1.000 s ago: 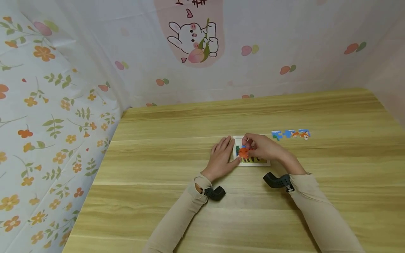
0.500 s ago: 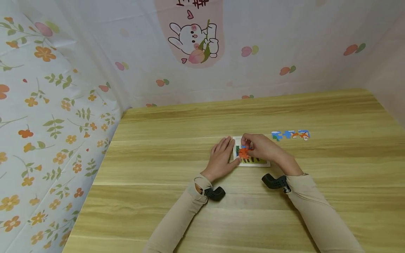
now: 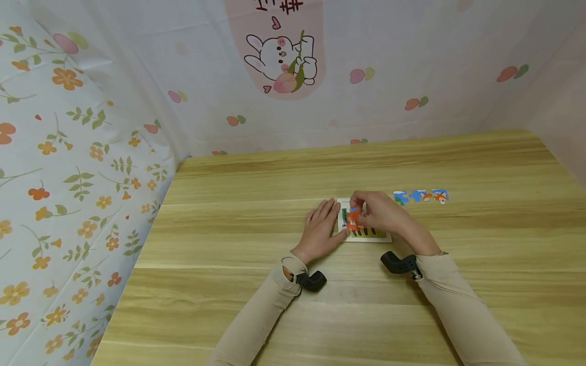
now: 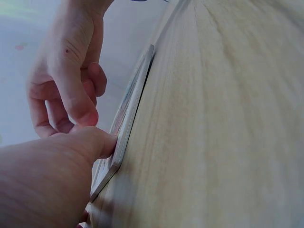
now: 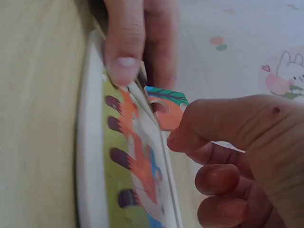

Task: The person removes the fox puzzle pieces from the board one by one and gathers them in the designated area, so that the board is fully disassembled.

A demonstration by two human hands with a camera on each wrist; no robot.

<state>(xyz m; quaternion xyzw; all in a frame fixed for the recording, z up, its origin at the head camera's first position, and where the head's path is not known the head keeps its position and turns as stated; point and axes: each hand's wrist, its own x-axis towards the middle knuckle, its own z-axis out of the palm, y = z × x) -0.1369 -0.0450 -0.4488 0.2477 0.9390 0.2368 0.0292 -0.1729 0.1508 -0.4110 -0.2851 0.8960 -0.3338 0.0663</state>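
A small jigsaw board with a white border lies on the table, showing orange animal parts, dark legs and green grass. My left hand rests at its left edge, fingers fairly straight; in the left wrist view the thumb presses on the rim. Thumb and finger of my right hand pinch a puzzle piece, orange with a green and blue edge. It stands tilted up over the board's left part in the right wrist view. The right hand covers the board's upper right.
Several loose puzzle pieces lie in a row right of the board, blue with fox faces on some. A patterned curtain hangs behind the wooden table, another flowered one on the left. A black camera mount sits on each wrist.
The puzzle piece in my right hand has tilted up from the board, and a pale gap shows by the orange part. My left hand has stayed in place.
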